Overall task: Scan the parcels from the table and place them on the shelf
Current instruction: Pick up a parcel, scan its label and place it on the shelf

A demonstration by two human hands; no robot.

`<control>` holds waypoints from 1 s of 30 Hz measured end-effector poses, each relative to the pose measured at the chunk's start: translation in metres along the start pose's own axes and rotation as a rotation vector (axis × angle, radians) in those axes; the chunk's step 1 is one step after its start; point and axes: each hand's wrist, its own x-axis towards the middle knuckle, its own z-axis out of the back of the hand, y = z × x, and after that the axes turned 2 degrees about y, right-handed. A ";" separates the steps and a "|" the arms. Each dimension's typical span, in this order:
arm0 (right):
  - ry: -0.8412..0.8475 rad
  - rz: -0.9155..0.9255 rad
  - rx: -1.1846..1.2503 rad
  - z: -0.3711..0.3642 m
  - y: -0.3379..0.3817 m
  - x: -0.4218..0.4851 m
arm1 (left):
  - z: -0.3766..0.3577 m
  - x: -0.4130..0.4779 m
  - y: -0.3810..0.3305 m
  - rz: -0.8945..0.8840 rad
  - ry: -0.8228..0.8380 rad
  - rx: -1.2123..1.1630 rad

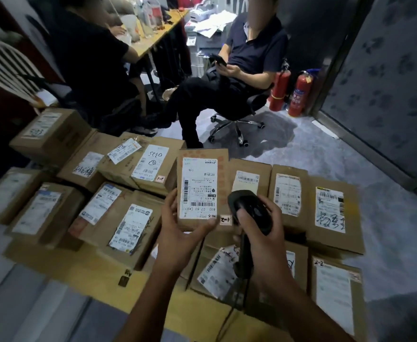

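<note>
My left hand [177,228] grips a brown cardboard parcel [202,169] from below and holds it upright above the table, its white shipping label facing me. A small tag reading 1-2 sits at its lower right corner. My right hand [259,228] is wrapped around the handle of a black barcode scanner [247,208], whose head sits just right of the parcel's lower edge. The scanner's cable [227,317] hangs down toward me. Several other labelled cardboard parcels [133,225] lie packed together on the table underneath.
Two seated people are beyond the table, one on a wheeled office chair [237,122] holding a phone. Two red fire extinguishers [298,95] stand by the grey wall at right. A cluttered desk [158,30] sits at the back. Grey floor [326,154] lies right of the parcels.
</note>
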 end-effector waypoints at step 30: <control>0.356 0.063 -0.203 0.100 -0.007 -0.209 | -0.034 -0.287 0.012 -0.036 -0.418 -0.160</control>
